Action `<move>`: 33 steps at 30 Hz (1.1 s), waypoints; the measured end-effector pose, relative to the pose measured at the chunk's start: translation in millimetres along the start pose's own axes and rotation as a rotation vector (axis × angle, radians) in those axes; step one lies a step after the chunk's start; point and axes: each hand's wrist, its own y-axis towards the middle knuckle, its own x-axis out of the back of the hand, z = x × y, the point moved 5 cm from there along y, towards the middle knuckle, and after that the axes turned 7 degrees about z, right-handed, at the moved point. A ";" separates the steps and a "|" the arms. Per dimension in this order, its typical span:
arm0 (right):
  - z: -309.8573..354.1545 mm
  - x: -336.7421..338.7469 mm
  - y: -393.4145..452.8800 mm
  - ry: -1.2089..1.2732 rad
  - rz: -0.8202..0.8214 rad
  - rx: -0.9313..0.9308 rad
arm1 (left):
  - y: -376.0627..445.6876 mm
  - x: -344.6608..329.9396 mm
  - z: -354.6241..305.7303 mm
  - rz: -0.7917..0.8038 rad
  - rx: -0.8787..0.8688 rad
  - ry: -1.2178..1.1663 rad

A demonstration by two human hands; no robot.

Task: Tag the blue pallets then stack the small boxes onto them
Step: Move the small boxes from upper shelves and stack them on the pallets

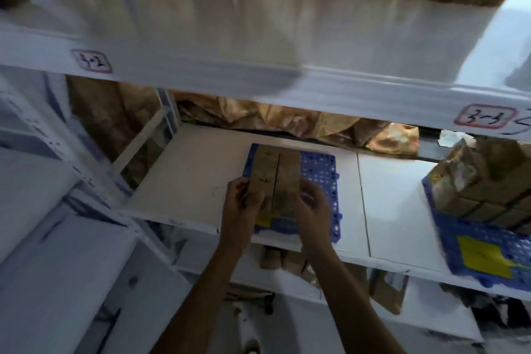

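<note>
Small boxes (274,178), two side by side at frame centre, over blue pallet (319,178) on shelf (186,169). Pinched between left hand (242,201) and right hand (311,205). Best lowered flush, clear of yellow tag (263,220).

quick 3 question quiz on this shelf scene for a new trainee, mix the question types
1. True or false: the left hand and right hand both grip the small boxes.
2. Which pallet already carries a full stack? A) centre blue pallet B) right blue pallet
3. Fill in: the tag on the right pallet is ____ in colour.

Key: 1 true; 2 B; 3 yellow
</note>
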 end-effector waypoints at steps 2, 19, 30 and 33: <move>-10.3 -25.2 29.5 0.034 -0.012 -0.066 | 34.0 18.8 11.1 0.005 0.040 0.021; -59.0 -63.9 132.9 -0.165 -0.084 -0.171 | 134.0 46.5 90.0 0.005 0.239 0.119; -35.9 -46.4 117.2 -0.379 0.042 -0.217 | 126.7 59.6 70.5 -0.121 0.232 0.284; -12.5 -27.0 101.7 -0.492 0.074 -0.205 | 119.6 48.6 42.6 -0.085 0.170 0.388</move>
